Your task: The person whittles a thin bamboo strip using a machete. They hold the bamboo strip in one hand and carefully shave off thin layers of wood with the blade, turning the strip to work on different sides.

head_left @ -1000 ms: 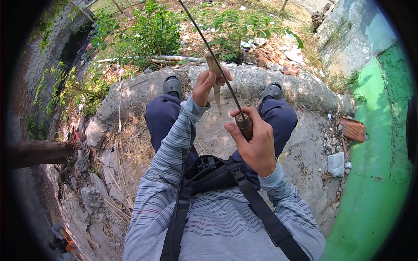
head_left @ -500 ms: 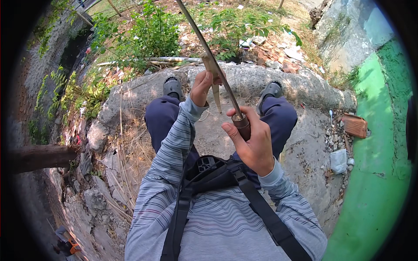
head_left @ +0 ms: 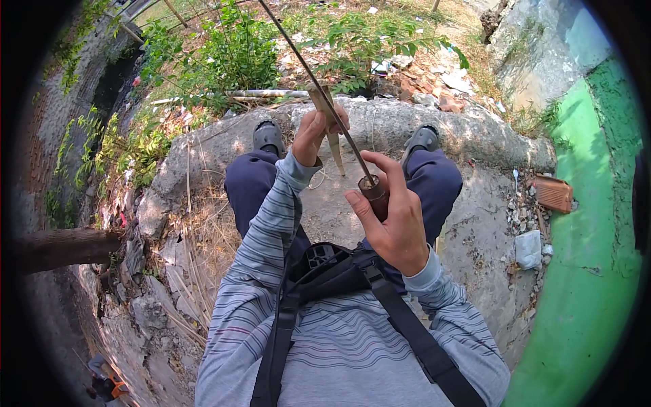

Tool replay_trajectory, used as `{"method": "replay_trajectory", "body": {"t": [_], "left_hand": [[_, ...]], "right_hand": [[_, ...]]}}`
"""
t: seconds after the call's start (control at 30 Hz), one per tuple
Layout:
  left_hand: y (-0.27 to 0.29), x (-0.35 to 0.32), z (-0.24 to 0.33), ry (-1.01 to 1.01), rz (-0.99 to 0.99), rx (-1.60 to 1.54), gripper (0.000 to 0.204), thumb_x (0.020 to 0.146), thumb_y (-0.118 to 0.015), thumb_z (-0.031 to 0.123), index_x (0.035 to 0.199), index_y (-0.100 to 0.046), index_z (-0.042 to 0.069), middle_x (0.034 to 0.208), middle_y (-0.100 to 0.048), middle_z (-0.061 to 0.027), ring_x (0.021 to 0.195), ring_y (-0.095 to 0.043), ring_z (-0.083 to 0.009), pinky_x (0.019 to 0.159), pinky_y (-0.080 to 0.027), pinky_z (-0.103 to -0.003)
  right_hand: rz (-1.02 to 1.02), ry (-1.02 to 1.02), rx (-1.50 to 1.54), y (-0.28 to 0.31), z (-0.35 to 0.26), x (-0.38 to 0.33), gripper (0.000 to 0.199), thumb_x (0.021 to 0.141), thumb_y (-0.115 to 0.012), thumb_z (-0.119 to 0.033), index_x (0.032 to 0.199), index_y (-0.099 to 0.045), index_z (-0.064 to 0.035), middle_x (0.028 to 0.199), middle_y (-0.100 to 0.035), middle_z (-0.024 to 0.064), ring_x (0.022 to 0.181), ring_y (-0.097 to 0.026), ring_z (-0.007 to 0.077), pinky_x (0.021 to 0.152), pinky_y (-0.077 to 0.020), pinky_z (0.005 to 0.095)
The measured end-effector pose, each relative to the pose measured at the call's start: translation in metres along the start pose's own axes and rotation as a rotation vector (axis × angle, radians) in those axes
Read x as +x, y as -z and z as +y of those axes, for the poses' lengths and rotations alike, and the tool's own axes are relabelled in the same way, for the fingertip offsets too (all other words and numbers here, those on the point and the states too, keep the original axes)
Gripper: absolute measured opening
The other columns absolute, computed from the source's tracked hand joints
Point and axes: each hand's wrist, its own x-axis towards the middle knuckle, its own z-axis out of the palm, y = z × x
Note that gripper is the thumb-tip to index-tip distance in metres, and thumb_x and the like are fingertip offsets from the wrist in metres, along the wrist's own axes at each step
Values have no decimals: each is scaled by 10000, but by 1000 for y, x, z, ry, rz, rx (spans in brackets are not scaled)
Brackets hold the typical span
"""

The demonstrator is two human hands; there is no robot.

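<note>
My right hand (head_left: 399, 234) is closed round the brown wooden handle (head_left: 375, 200) of a long-bladed knife, its index finger lifted along the base of the blade. The narrow dark blade (head_left: 296, 53) slants up and to the left, seen nearly edge-on. Farther out, my left hand (head_left: 310, 141) grips a pale piece of wood or bamboo (head_left: 334, 150) that tapers to a point below the fingers. The blade crosses over this piece beside my left fingers; whether they touch I cannot tell.
Concrete ground (head_left: 468, 237) lies between my knees and to the right. A rough stone kerb (head_left: 380, 129) runs past my feet, with plants (head_left: 237, 61) and litter beyond. A brown plastic basket (head_left: 553, 195) and a white bag (head_left: 527, 249) lie by the green wall (head_left: 583, 271).
The blade has turned more edge-on, and its upper part has shifted left. My right index finger has lifted slightly. The pale piece has tilted slightly left at its top.
</note>
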Motion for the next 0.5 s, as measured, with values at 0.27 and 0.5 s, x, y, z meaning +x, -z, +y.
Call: {"method": "replay_trajectory", "body": {"t": [0.27, 0.5], "left_hand": [[-16, 14, 7, 77, -37, 160, 563, 895, -734, 308, 1317, -560, -21, 1135, -660, -127, 1099, -646, -223, 976, -511, -373], [-9, 7, -42, 222, -91, 301, 441, 842, -844, 371, 1078, -623, 71, 947, -649, -10, 907, -621, -106, 839, -513, -312]], "right_hand": [[-44, 1, -158, 22, 9, 0, 312, 988, -664, -169, 1224, -571, 12, 712, -659, 126, 623, -695, 227, 593, -512, 333], [-11, -98, -198, 43, 8, -7, 196, 1003, -634, -162, 1106, -596, 1, 634, -596, 50, 546, -572, 111, 530, -428, 287]]}}
